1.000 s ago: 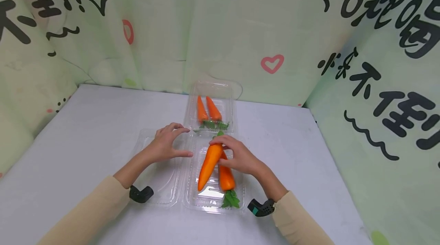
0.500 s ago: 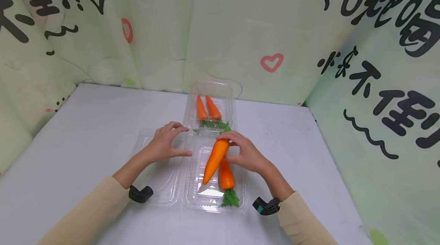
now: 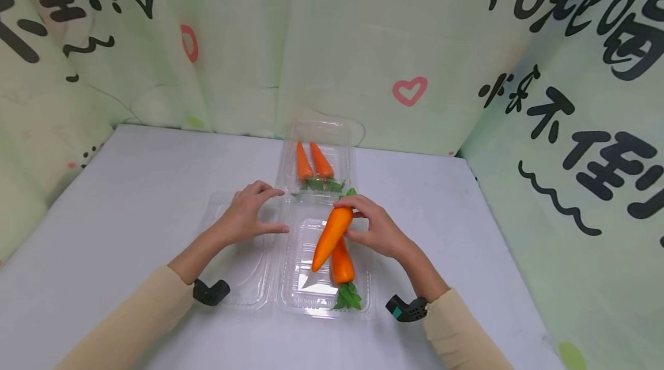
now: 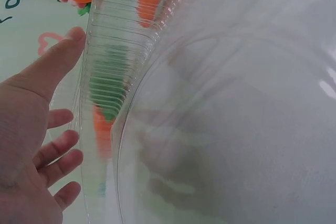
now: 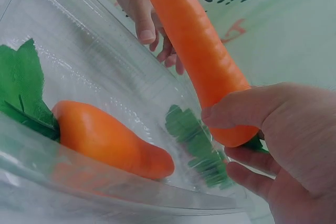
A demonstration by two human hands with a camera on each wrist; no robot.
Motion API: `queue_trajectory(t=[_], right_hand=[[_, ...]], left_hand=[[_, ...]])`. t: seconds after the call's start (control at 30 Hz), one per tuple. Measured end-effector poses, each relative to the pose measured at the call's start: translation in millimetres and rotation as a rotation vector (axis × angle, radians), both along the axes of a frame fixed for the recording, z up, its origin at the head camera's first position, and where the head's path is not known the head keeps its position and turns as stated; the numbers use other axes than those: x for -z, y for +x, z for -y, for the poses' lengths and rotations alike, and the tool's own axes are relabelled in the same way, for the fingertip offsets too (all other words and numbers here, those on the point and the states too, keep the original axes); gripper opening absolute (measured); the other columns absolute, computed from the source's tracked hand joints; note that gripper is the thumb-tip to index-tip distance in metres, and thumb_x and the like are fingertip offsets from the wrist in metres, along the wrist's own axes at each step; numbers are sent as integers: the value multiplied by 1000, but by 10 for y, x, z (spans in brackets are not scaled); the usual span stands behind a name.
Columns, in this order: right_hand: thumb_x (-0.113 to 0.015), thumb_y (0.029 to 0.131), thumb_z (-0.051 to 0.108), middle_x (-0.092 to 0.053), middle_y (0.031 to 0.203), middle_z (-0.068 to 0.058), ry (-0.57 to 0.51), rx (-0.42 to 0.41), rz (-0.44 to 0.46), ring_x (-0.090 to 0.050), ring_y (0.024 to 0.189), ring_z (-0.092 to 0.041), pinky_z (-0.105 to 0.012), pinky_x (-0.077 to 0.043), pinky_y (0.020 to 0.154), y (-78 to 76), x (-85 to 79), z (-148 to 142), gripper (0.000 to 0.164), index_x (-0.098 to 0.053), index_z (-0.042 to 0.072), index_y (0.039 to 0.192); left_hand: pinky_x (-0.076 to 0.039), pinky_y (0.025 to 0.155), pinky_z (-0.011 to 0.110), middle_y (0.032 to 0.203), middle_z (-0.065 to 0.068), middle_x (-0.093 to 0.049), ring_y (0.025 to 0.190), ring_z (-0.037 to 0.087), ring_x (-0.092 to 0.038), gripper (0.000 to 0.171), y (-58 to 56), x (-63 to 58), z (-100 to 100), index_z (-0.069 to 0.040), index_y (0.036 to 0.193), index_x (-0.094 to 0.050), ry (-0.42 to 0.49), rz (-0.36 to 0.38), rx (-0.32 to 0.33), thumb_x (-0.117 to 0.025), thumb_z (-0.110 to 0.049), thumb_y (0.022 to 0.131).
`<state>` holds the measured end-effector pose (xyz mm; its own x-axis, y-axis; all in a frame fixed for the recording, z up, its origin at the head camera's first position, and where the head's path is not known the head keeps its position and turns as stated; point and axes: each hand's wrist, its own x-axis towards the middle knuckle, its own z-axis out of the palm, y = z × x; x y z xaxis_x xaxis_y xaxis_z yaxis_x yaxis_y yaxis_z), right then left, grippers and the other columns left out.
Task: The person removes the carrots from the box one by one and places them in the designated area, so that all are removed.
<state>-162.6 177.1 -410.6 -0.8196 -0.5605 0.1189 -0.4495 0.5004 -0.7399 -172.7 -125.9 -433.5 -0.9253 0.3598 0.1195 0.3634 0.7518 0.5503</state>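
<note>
In the head view my right hand [image 3: 376, 226] grips an orange carrot [image 3: 332, 237] near its leafy end, its tip slanting down to the left over an opened clear plastic box [image 3: 298, 301]. A second carrot [image 3: 342, 263] lies in that box, its green leaves [image 3: 347, 296] toward me. The right wrist view shows my thumb and fingers round the thick end of the held carrot [image 5: 205, 51]. My left hand [image 3: 251, 214] hovers over the box's lid half [image 3: 244, 292], thumb and fingers spread, holding nothing; its fingertips are near the wall between both halves.
Behind the box stands another clear plastic box [image 3: 339, 133] with two carrots [image 3: 319, 162] in it, leaves toward me. All of it rests on a white table [image 3: 425, 203]. Pale green curtains [image 3: 332, 41] with black writing and hearts enclose the back and sides.
My right hand has moved the gripped carrot to the right and a little away from me, from the box's middle toward its right side. The left hand stays nearly where it was.
</note>
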Motion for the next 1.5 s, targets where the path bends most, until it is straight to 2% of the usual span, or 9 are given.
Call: queue_trajectory(t=[0.2,0.4,0.63,0.9,1.13,1.5], right_hand=[[-70,85,4,-57,129,-5,-2,23,22,-54,116,-23,-49,-50,97,-3,7,-18,47,-56,9,130],[-70,84,1,-57,129,-8,-1,70,23,-54,116,-25,-51,-49,97,9,7,-38,48,-56,10,129],[-71,84,0,-56,130,-9,6,131,1,-54,117,-26,-49,-50,98,7,6,-65,48,-56,10,128],[-68,84,-4,-56,128,-17,6,159,-2,-54,116,-32,-52,-49,97,173,-295,43,44,-56,3,126],[-69,83,-5,-56,128,-17,-11,176,-5,-53,117,-33,-52,-49,97,175,-280,38,46,-56,3,126],[-69,84,-3,-56,128,-17,-6,184,-56,-55,115,-32,-50,-50,96,194,-264,7,47,-55,2,128]], left_hand=[[-44,87,44,115,10,-59,106,28,-54,78,-13,-7,15,-16,136,-54,4,42,34,-81,-50,71],[-49,83,43,114,10,-60,104,28,-53,78,-19,0,6,-16,137,-53,-8,59,34,-80,-50,72],[-48,82,41,112,11,-61,102,28,-54,77,-39,4,-11,-17,138,-52,-22,80,55,-77,-52,75],[-47,77,34,103,7,-62,92,21,-56,76,-63,13,-14,-15,138,-51,-13,132,76,-75,-53,77],[-47,73,27,100,5,-62,90,18,-55,75,-83,31,-28,-15,138,-51,-19,141,80,-75,-52,78],[-48,74,27,100,3,-62,90,17,-54,73,-92,24,-62,-15,138,-52,-25,151,92,-75,-50,79]])
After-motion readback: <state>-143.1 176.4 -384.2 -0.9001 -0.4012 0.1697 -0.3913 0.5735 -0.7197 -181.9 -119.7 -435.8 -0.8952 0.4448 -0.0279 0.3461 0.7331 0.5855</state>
